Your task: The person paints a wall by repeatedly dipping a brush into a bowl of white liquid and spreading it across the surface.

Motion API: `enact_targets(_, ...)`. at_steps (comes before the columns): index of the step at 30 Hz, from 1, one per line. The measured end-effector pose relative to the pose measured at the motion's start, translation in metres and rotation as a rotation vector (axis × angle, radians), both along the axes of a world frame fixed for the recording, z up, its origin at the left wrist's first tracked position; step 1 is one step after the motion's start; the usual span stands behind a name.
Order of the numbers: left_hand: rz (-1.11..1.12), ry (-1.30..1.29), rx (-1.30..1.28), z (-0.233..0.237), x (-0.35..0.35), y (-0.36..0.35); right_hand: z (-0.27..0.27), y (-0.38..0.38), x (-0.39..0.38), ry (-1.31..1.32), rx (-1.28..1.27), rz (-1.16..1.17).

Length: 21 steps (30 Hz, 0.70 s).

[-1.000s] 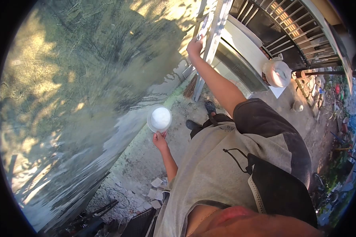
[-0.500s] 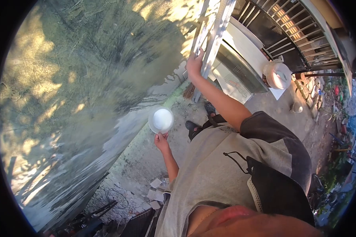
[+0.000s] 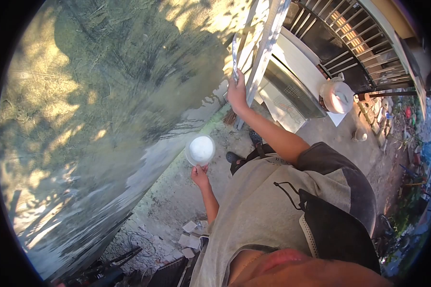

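My left hand is closed on the near rim of a round, pale tub, held out over the ground close to the wall. Inside it is a white substance, either liquid or paste. With my right hand I grip a slim, white-smeared tool, seen almost edge-on and pointing up. Its exact kind does not show. Beside that hand is the big wall, grey-green with dark streaks, and whitish drips near its base.
Pale upright bars and a glass-fronted cabinet stand right of my right hand. A lidded bucket is farther right, below a metal grille. Broken tile pieces lie behind my left arm. Straw bristles show by the wall's foot.
My right hand has shifted slightly down and right in view, and the slim tool now shows plainly apart from the bars. The tub has moved slightly right and down in view, still in my left hand.
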<state>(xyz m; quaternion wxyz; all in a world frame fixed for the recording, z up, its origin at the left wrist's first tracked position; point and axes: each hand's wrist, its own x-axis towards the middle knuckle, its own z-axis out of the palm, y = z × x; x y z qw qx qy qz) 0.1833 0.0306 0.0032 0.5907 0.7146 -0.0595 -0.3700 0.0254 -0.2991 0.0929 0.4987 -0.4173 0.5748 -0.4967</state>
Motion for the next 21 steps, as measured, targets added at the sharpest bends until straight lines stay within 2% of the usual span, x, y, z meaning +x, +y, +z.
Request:
enact_targets(1, -0.013, 0.003, 0.000, 0.001, 0.001, 0.000, -0.006, -0.005, -0.003, 0.001, 0.001, 0.001)
enact_targets(3, -0.024, 0.005, 0.007, 0.003, 0.002, 0.002, -0.015, -0.018, -0.007, 0.020, -0.023, -0.211)
enact_targets(4, -0.017, 0.004, 0.002, 0.003, 0.004, 0.002, 0.038, -0.025, -0.013, -0.101, 0.159, -0.235)
enact_targets(6, -0.018, 0.000, -0.012, 0.005, 0.005, -0.003, -0.007, -0.091, -0.012, -0.017, 0.031, -0.340)
enact_targets(7, -0.029, -0.010, -0.002, 0.006, 0.006, -0.005, 0.029, -0.098, -0.014, -0.037, 0.051, -0.344)
enact_targets(8, -0.036, -0.019, 0.009, 0.007, 0.007, -0.006, -0.005, -0.135, -0.007, 0.173, -0.111, -0.493)
enact_targets(11, -0.017, -0.037, 0.015, 0.010, 0.007, -0.011, 0.012, -0.177, -0.013, 0.081, -0.041, -0.532)
enact_targets(12, -0.016, -0.038, 0.015, 0.010, 0.006, -0.010, 0.022, -0.174, -0.013, 0.080, -0.040, -0.531)
enact_targets(15, -0.011, -0.020, -0.021, 0.006, 0.005, -0.007, 0.053, -0.131, -0.010, -0.148, 0.120, -0.321)
enact_targets(17, -0.023, -0.004, -0.009, -0.004, 0.005, -0.001, 0.050, -0.075, -0.007, -0.123, 0.096, -0.123)
enact_targets(18, -0.024, 0.000, -0.010, -0.003, 0.003, 0.000, 0.031, -0.037, -0.004, 0.000, -0.021, -0.084)
enact_targets(19, -0.014, 0.011, -0.006, 0.001, 0.002, -0.001, 0.017, -0.013, -0.001, 0.121, -0.138, -0.046)
enact_targets(21, 0.000, 0.024, 0.000, 0.009, 0.000, -0.005, 0.026, -0.007, -0.005, 0.061, -0.102, -0.091)
